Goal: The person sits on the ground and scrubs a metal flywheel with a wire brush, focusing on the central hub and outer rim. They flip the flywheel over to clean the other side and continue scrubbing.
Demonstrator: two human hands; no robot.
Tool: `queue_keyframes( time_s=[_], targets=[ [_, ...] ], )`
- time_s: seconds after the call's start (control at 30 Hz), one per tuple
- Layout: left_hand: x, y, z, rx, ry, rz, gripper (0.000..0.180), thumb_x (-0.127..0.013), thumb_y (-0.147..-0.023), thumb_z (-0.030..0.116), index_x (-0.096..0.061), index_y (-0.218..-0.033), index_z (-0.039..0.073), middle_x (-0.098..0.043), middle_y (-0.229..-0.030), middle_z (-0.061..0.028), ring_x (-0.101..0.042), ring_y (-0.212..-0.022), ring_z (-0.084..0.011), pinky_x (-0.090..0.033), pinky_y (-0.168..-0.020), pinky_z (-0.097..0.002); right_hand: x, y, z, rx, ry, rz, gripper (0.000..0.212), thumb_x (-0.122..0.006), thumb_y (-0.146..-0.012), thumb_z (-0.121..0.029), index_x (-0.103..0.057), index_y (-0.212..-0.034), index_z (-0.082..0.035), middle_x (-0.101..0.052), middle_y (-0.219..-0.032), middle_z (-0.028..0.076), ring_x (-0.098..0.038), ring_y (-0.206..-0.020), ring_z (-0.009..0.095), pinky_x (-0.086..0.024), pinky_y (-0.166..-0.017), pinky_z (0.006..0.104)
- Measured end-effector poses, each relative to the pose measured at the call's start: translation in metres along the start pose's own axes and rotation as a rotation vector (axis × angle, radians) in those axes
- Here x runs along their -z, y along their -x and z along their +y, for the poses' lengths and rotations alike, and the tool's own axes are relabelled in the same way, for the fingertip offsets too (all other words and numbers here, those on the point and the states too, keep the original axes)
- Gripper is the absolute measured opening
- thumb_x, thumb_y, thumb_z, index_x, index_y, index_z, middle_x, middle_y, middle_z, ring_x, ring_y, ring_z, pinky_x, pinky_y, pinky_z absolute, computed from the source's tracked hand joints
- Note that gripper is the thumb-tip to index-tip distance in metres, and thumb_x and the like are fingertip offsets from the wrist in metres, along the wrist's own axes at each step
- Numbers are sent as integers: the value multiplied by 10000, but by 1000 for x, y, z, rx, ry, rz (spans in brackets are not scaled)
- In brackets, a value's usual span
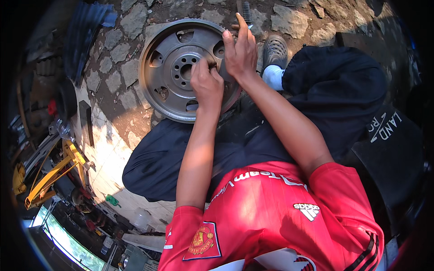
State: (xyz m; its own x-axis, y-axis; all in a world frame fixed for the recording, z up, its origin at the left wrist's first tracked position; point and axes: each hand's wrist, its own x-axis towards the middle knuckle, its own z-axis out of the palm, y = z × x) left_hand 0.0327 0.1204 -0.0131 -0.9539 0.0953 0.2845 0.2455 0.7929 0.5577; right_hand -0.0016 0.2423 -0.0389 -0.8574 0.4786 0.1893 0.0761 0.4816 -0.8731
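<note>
A round metal flywheel [156,92] is propped against my legs, its face tilted toward me. It has a ring of small bolt holes around its centre hole and larger cutouts farther out. My left hand [207,86] rests on its face just right of the hub, fingers curled closed; whatever they may pinch is hidden. At the upper right rim is my right hand [242,52], thumb and forefinger stretched out and apart, its other fingers partly hidden. Just beyond its fingertips shows a dark bristled brush [247,12]; I cannot tell whether the hand touches it.
Uneven stone paving [120,52] surrounds the wheel. A blue corrugated sheet [86,36] is at the upper left, a yellow metal frame [58,169] at the left. My shoe [275,52] is right of the wheel. A black printed panel [389,149] stands at the right.
</note>
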Motion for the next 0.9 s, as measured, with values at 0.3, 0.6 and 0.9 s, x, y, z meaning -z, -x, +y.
queue_keyframes(
  time_s=[0.3,0.6,0.9],
  targets=[
    [4,20,0,67,54,-37,168,-686,-771,-117,-602,-886,-29,-657,-864,-218,-645,-869,-439,-508,-788,-532,1,-1,0,-23,42,-19,673,-534,-1061,-465,-407,-1598,-82,-644,-1181,218,-604,-1108,412,-451,-987,527],
    [-1,-3,0,60,-2,-19,122,-713,-793,-69,-631,-864,-13,-691,-838,-189,-682,-831,-412,-524,-774,-506,-1,1,4,4,52,-7,659,-520,-1065,-480,-432,-1592,-94,-649,-1182,197,-600,-1122,399,-443,-961,525],
    [-6,-20,7,145,21,42,101,-738,-825,-25,-664,-893,-18,-725,-831,-193,-718,-811,-410,-541,-771,-484,-1,1,1,26,93,-17,665,-511,-1068,-488,-426,-1597,-95,-651,-1197,201,-605,-1128,400,-445,-972,523]
  ],
)
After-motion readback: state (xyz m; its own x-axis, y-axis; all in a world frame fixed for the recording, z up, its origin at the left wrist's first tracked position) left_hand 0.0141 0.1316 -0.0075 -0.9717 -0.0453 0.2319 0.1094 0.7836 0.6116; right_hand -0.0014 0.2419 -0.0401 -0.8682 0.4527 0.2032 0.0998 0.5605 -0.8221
